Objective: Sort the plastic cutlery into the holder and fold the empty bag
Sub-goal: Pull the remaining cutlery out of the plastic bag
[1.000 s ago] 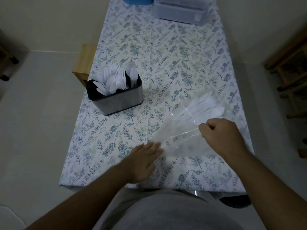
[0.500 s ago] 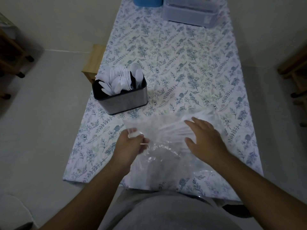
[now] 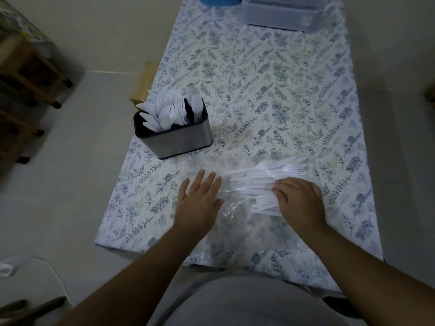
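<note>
A clear plastic bag [image 3: 237, 208] lies flat on the floral tablecloth near the front edge. A bundle of white plastic forks [image 3: 266, 180] lies inside it, tines toward the right. My left hand [image 3: 200, 203] rests flat on the bag's left part, fingers straight and spread. My right hand [image 3: 301, 201] lies over the forks' handles with its fingers curled onto the bundle through the plastic. The steel cutlery holder [image 3: 179, 137] stands at the table's left edge, behind my left hand, filled with white spoons, knives and forks [image 3: 169, 111].
The table [image 3: 270, 74] runs away from me. At its far end stand a translucent lidded box [image 3: 282, 12] and a blue object [image 3: 219, 0]. A small wooden stool [image 3: 144, 85] sits on the floor left of the table, and a wooden rack [image 3: 26, 74] further left.
The bag was swung from a slant to lie flat across the table's front. My left hand let go of the bag's edge and flattened on it. My right hand curled over the forks.
</note>
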A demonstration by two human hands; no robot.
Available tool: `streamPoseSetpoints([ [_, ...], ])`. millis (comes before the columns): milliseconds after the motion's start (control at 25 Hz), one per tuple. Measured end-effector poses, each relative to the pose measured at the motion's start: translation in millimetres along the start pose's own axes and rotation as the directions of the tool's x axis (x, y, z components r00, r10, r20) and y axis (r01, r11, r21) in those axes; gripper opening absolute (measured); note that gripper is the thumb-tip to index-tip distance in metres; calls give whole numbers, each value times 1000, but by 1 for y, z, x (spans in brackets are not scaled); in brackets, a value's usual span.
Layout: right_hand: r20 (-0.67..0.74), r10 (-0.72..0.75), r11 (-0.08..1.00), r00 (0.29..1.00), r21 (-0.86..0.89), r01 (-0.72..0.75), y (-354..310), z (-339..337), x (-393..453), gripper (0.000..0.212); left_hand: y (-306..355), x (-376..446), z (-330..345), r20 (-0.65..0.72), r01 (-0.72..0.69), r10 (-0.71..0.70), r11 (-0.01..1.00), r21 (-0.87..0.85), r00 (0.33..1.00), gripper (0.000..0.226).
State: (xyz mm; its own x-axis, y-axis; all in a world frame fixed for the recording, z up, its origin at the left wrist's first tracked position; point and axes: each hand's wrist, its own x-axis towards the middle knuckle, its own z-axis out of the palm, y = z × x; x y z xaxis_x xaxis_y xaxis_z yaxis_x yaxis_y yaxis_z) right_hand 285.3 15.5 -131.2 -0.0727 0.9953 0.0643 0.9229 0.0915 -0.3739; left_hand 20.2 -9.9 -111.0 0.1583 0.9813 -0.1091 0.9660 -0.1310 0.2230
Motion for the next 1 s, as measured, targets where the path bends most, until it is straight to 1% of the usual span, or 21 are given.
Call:
streamPoseSetpoints([
  [80, 31, -48, 998, 998, 30, 47, 2, 0, 2, 24, -5, 4, 8, -7, -5, 5, 1000, 31, 1000, 44],
  [120, 64, -62, 997, 996, 52, 58, 3, 1, 0, 28, -9, 6, 11, -41, 2, -1, 1000, 31, 999, 37],
  [160, 96, -61, 997, 993, 54, 56, 3, 3, -2, 37, -12, 8, 12, -70, 13, -12, 1000, 25, 997, 32],
  [200, 117, -59, 997, 991, 52, 53, 4, 7, -4, 42, -13, 9, 12, -88, 18, -16, 1000, 19, 996, 29],
  [240, 108, -55, 997, 993, 58, 49, 3, 10, -4, 40, -12, 10, 11, -89, 9, -8, 1000, 14, 996, 30],
  [360, 11, -27, 997, 1000, 76, 26, 0, 12, -4, 20, -4, 6, 15, -48, -30, 30, 1000, 10, 998, 43],
  [440, -52, -32, 998, 998, 50, 35, 0, 7, -4, 13, -2, 4, 17, -10, 1, -1, 1000, -3, 1000, 49],
  [520, -114, -76, 995, 991, 53, 83, -1, -1, -4, 16, -6, 1, 18, 0, 21, -21, 999, -33, 1000, 52],
  [640, -198, -160, 973, 967, 133, 188, -14, -25, 1, 24, -8, -2, 17, 19, 13, -10, 984, -177, 1000, 56],
  [720, -251, -194, 970, 948, 98, 224, -25, -38, 0, 22, -7, -5, 17, -16, -17, 14, 977, -212, 1000, 54],
  [840, -251, -220, 973, 943, 16, 232, -36, -51, -10, 20, -8, -11, 20, -81, -50, 36, 982, -182, 996, 47],
  [920, -258, -245, 969, 935, -32, 246, -38, -54, -15, 19, -8, -12, 23, -129, -85, 60, 976, -198, 990, 40],
  [1000, -232, -196, 981, 953, -59, 187, -36, -54, -20, 20, -8, -11, 22, -176, -125, 89, 971, -206, 980, 33],
])
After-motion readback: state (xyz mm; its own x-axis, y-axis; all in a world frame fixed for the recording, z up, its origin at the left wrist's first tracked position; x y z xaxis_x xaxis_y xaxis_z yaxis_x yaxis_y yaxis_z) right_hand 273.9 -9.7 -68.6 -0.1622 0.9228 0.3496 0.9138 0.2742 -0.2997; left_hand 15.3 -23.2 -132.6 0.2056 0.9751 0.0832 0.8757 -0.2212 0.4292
